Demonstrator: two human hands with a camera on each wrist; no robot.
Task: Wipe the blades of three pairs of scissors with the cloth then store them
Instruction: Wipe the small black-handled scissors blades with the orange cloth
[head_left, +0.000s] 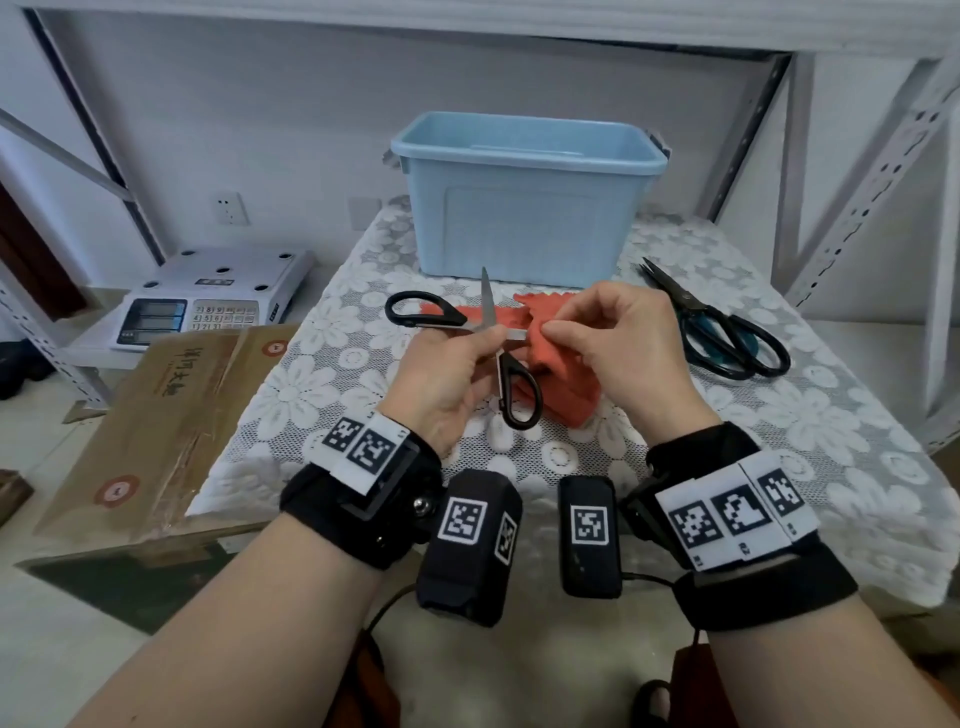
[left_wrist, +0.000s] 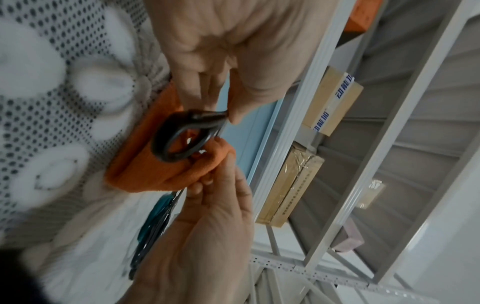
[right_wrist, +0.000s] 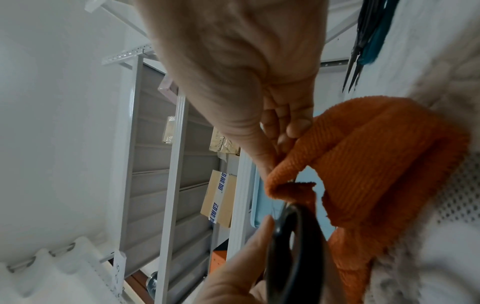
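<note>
My left hand (head_left: 480, 345) grips a black-handled pair of scissors (head_left: 511, 387) near its pivot, held wide apart above the table. One blade points up toward the bin. The other blade runs right into a fold of the orange cloth (head_left: 563, 387), which my right hand (head_left: 551, 331) pinches around it. In the left wrist view a handle loop (left_wrist: 179, 139) hangs before the cloth (left_wrist: 155, 170). The right wrist view shows thumb and fingers pinching the cloth (right_wrist: 376, 154). A second pair of scissors (head_left: 727, 332), dark with teal inside the handles, lies closed on the table to the right.
An uncovered light blue plastic bin (head_left: 524, 197) stands at the back of the lace-covered table (head_left: 322, 395). A weighing scale (head_left: 208, 296) and a cardboard box (head_left: 171, 415) sit to the left, below table level. Metal shelf posts (head_left: 878, 192) rise at the right.
</note>
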